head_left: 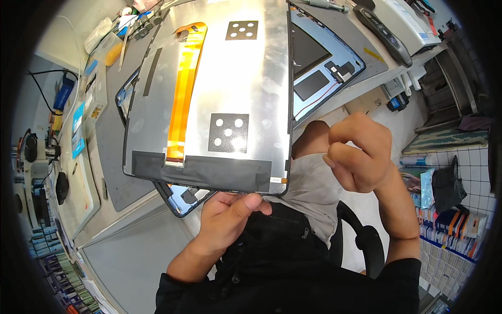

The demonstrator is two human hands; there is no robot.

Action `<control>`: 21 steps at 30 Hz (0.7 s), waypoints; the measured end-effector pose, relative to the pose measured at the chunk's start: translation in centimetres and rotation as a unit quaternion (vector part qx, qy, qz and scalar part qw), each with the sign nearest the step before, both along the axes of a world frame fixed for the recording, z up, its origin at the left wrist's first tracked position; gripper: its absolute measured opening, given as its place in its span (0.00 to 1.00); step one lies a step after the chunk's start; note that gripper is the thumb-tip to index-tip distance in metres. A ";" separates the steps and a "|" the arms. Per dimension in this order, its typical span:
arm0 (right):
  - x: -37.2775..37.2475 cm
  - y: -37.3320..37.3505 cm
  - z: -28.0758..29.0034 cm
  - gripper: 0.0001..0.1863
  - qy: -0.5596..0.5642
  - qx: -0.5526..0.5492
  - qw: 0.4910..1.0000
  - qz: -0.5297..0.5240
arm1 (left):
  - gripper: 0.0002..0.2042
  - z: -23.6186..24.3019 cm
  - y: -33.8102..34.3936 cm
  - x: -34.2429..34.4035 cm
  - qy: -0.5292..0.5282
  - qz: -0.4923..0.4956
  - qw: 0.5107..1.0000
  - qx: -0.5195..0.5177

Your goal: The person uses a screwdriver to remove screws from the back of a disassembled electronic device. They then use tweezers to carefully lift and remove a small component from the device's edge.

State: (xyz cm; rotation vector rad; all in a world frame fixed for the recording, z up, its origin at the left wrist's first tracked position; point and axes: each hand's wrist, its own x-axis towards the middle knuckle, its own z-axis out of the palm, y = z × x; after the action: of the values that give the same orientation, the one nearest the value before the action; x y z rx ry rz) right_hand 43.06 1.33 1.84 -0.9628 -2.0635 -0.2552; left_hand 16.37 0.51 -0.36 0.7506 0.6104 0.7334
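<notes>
My left hand (pixel 224 219) grips the near edge of a tablet screen panel (pixel 266 83), thumb on top and fingers beneath. Its silvery metal back faces up, with an orange flex cable (pixel 184 99), two black squares with white dots, and a band of black tape (pixel 209 171) along the near edge. Partly hidden under the panel lies an opened blue tablet housing (pixel 327 81), its corners jutting out on several sides. To the right of the panel, apart from it, my right hand (pixel 361 152) is raised with its fingers curled closed. Whatever they may hold is hidden.
A grey mat (pixel 115 157) covers the bench. At the far right are a black handheld device (pixel 384 35), a white boxy machine (pixel 410 26) and a metal tool (pixel 329 5). Clutter and a clear container (pixel 111 48) stand far left. A black chair armrest (pixel 368 238) is beside me.
</notes>
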 end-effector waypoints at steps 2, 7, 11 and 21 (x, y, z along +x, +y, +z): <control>0.5 -0.6 0.2 0.09 -0.054 -0.057 0.997 0.004 | 0.28 0.1 0.0 0.0 0.004 0.004 1.000 -0.004; -0.1 -0.8 0.3 0.10 -0.082 -0.041 0.995 -0.031 | 0.28 0.2 0.0 0.2 0.003 0.012 1.000 -0.013; -1.4 0.8 0.0 0.13 -0.014 0.048 0.998 -0.024 | 0.29 0.2 -0.1 0.1 0.006 0.015 1.000 -0.013; -2.4 1.2 0.8 0.13 -0.038 0.054 0.998 -0.013 | 0.18 0.1 0.0 -0.2 -0.031 0.003 1.000 0.003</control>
State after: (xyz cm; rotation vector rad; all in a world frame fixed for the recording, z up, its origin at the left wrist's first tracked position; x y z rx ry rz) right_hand 40.61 2.54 2.60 -0.9266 -2.0841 -0.4173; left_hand 16.22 0.48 -0.30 0.7295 0.5551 0.7606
